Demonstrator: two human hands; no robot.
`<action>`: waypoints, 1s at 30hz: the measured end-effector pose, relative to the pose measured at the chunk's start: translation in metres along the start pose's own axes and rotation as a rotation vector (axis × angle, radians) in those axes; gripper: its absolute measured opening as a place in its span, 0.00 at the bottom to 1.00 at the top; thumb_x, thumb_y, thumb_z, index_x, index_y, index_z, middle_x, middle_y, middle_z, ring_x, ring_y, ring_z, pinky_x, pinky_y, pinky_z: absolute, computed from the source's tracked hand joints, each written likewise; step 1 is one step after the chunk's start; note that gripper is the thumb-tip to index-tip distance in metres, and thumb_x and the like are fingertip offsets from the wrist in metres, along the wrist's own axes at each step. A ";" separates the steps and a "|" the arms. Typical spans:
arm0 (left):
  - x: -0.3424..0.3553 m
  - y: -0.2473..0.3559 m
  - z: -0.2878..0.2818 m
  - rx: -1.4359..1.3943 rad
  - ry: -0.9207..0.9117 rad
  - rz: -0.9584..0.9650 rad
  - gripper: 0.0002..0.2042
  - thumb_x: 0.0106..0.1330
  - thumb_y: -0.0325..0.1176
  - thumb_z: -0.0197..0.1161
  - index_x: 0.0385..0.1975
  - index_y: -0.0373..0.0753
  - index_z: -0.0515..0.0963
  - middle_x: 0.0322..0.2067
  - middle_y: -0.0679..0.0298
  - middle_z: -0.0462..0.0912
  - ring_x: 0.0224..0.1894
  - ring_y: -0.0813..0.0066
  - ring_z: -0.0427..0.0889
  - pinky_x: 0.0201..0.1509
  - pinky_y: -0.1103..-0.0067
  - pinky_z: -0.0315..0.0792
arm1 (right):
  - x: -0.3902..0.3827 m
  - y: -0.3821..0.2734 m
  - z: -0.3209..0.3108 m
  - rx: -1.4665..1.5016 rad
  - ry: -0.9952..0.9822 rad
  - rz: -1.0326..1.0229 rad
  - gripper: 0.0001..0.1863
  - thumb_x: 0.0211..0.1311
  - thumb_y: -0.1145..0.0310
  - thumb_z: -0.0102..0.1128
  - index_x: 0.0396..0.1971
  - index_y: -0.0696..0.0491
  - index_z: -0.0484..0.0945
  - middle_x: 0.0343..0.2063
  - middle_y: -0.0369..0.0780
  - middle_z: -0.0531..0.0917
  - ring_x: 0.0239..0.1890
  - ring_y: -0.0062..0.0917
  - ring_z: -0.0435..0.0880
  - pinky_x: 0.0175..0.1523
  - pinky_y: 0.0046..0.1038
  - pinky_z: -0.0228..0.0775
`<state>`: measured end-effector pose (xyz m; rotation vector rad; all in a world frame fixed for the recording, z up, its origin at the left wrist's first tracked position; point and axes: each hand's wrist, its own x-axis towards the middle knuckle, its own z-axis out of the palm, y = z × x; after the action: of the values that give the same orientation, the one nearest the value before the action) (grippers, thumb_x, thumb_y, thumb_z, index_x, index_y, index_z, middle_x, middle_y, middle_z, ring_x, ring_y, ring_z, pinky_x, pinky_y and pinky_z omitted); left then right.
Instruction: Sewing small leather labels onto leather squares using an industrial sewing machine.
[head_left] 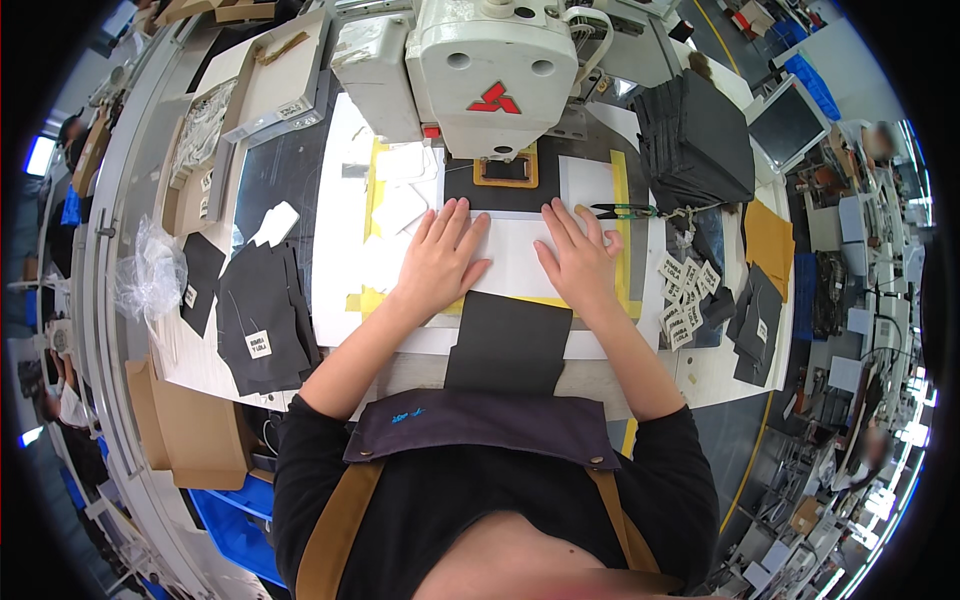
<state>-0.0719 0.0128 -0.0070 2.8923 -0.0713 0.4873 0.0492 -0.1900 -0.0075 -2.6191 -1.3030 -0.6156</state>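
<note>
My left hand (440,255) lies open on the white board (510,265), fingertips near the lower left of a black sheet (500,195) under the machine head. My right hand (583,260) is open opposite it, its outer fingers slightly bent, beside green-handled snips (630,210). The machine's white head (480,70) stands over an orange-yellow frame (505,168) on the black sheet. Yellow tape (630,290) borders the board. Another dark piece (510,340) lies between my forearms at the front edge. White squares (400,210) lie left of the black sheet.
Dark piece stacks (260,330) with labels lie left, near plastic wrap (150,265) and open boxes (245,75). At right are a thick black stack (690,135), scattered labels (680,300), orange pieces (765,235) and a screen (785,125). A blue bin (225,525) sits below; co-workers appear at both edges.
</note>
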 end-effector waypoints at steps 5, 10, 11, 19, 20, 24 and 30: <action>0.000 0.000 -0.001 -0.001 0.000 0.000 0.27 0.63 0.45 0.60 0.59 0.38 0.69 0.59 0.47 0.69 0.64 0.50 0.67 0.67 0.58 0.60 | 0.000 -0.004 -0.002 -0.003 0.005 0.014 0.24 0.59 0.54 0.60 0.54 0.47 0.76 0.57 0.31 0.77 0.55 0.24 0.70 0.53 0.36 0.49; -0.001 -0.001 -0.002 -0.003 0.007 -0.001 0.27 0.63 0.45 0.61 0.60 0.39 0.69 0.59 0.48 0.69 0.64 0.51 0.67 0.67 0.58 0.60 | -0.002 -0.006 -0.001 -0.024 0.015 0.019 0.24 0.58 0.56 0.60 0.54 0.48 0.76 0.57 0.31 0.76 0.55 0.24 0.70 0.52 0.36 0.49; -0.001 -0.001 -0.002 -0.001 0.007 -0.002 0.27 0.63 0.45 0.61 0.60 0.39 0.69 0.59 0.48 0.69 0.64 0.51 0.67 0.67 0.58 0.60 | -0.002 -0.006 -0.001 -0.025 0.015 0.023 0.24 0.57 0.56 0.60 0.54 0.48 0.76 0.57 0.31 0.76 0.55 0.24 0.70 0.52 0.36 0.49; -0.001 -0.001 -0.003 -0.013 0.004 -0.011 0.27 0.63 0.44 0.61 0.59 0.40 0.69 0.60 0.48 0.69 0.64 0.51 0.67 0.67 0.58 0.59 | -0.003 -0.009 0.000 -0.018 0.017 0.039 0.25 0.57 0.57 0.60 0.54 0.49 0.76 0.58 0.32 0.76 0.55 0.23 0.70 0.52 0.36 0.48; -0.001 -0.001 -0.003 -0.013 0.004 -0.010 0.27 0.63 0.44 0.61 0.59 0.40 0.69 0.60 0.48 0.69 0.64 0.51 0.67 0.67 0.58 0.59 | -0.003 -0.009 0.000 -0.017 0.017 0.040 0.25 0.57 0.57 0.60 0.54 0.49 0.76 0.58 0.32 0.76 0.55 0.23 0.70 0.52 0.36 0.48; -0.001 -0.001 -0.003 -0.022 0.001 -0.010 0.27 0.62 0.44 0.61 0.59 0.39 0.69 0.59 0.48 0.69 0.64 0.51 0.67 0.67 0.58 0.59 | -0.003 -0.010 0.000 -0.002 0.016 0.045 0.25 0.57 0.57 0.60 0.54 0.49 0.75 0.58 0.33 0.76 0.55 0.23 0.70 0.52 0.36 0.49; 0.004 -0.005 -0.007 -0.050 0.015 -0.001 0.22 0.63 0.42 0.60 0.55 0.40 0.71 0.56 0.54 0.72 0.60 0.54 0.70 0.64 0.61 0.61 | -0.003 -0.009 -0.001 0.000 0.022 0.049 0.25 0.56 0.57 0.60 0.54 0.49 0.76 0.57 0.33 0.76 0.54 0.23 0.71 0.51 0.36 0.50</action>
<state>-0.0705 0.0195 -0.0002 2.8394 -0.0780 0.4997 0.0398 -0.1871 -0.0087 -2.6280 -1.2292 -0.6348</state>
